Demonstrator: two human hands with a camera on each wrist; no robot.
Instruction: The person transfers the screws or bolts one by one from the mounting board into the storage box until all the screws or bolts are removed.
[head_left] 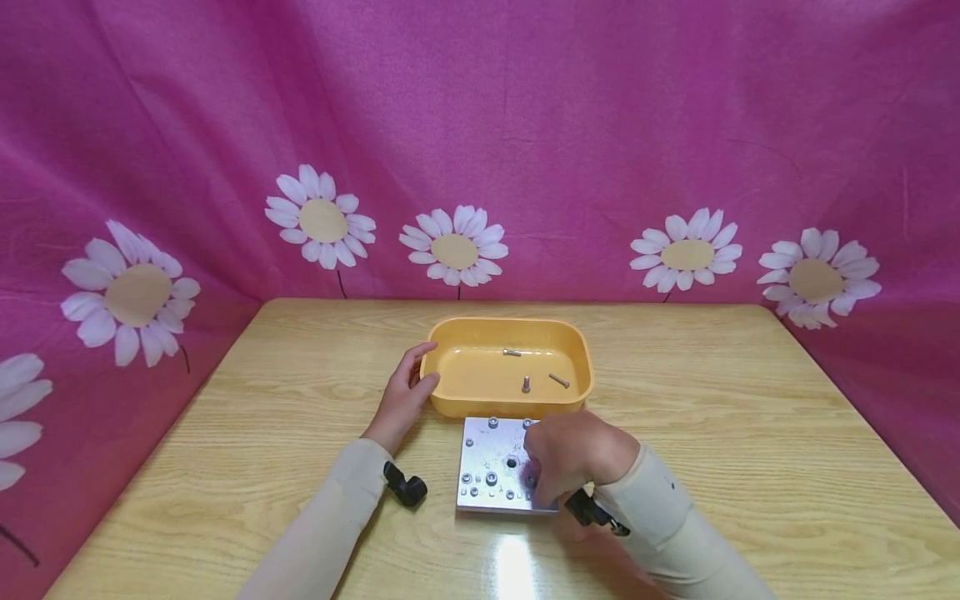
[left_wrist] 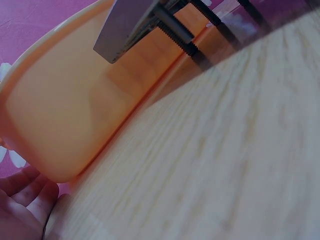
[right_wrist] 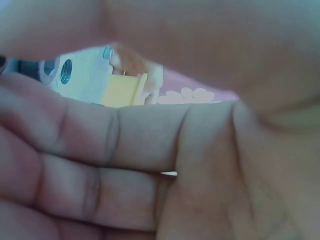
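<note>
My left hand [head_left: 399, 408] holds the left end of a yellow plastic bin [head_left: 472, 377], thumb and index finger over its rim. In the left wrist view, more of its fingers [left_wrist: 34, 192] lie at the bin's outer corner. In front of the bin is a silver metal plate [head_left: 483, 454] with several socket-head screws [head_left: 491, 478] in it. Threaded shanks [left_wrist: 177, 39] stick out under the plate. Over the plate's right side, my right hand [head_left: 576, 454] has its fingers curled and pinches a screw [right_wrist: 31, 69], mostly hidden by the fingers.
Loose screws lie in the bin: one [head_left: 512, 352] towards the back, another [head_left: 527, 384] near the front, a third [head_left: 558, 381] at the right. Everything stands on a wood-grain table [head_left: 712, 400]. A pink cloth [head_left: 570, 125] with white flowers hangs behind it.
</note>
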